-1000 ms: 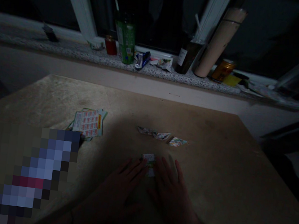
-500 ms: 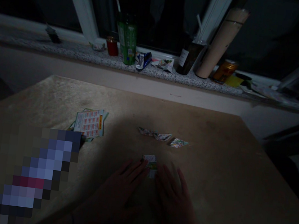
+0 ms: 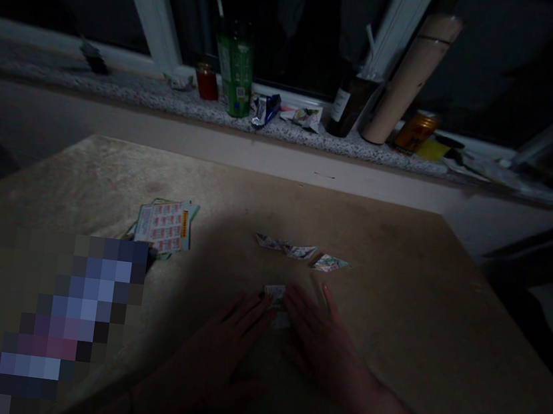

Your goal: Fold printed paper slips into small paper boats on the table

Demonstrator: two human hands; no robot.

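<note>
A small folded printed paper (image 3: 275, 292) lies on the table between my hands, partly covered by their fingers. My left hand (image 3: 231, 329) rests flat on its left side with the fingers stretched out. Over its right part lies my right hand (image 3: 314, 329), also with straight fingers and one finger raised apart from the others. Just beyond are several little folded paper boats in a row: one on the left (image 3: 271, 241), one in the middle (image 3: 302, 252) and one on the right (image 3: 330, 263).
Printed paper sheets (image 3: 163, 225) are stacked to the left, beside a pixelated object (image 3: 89, 291). Along the window sill (image 3: 134, 92) stand a green bottle (image 3: 237, 74), a red jar (image 3: 206, 82), a dark cup (image 3: 346, 108) with a straw, a tall pink flask (image 3: 413, 79) and an orange can (image 3: 417, 131).
My right hand has moved forward and slightly left, further over the folded paper, with its forearm swung out to the right. My left hand stays nearly where it was.
</note>
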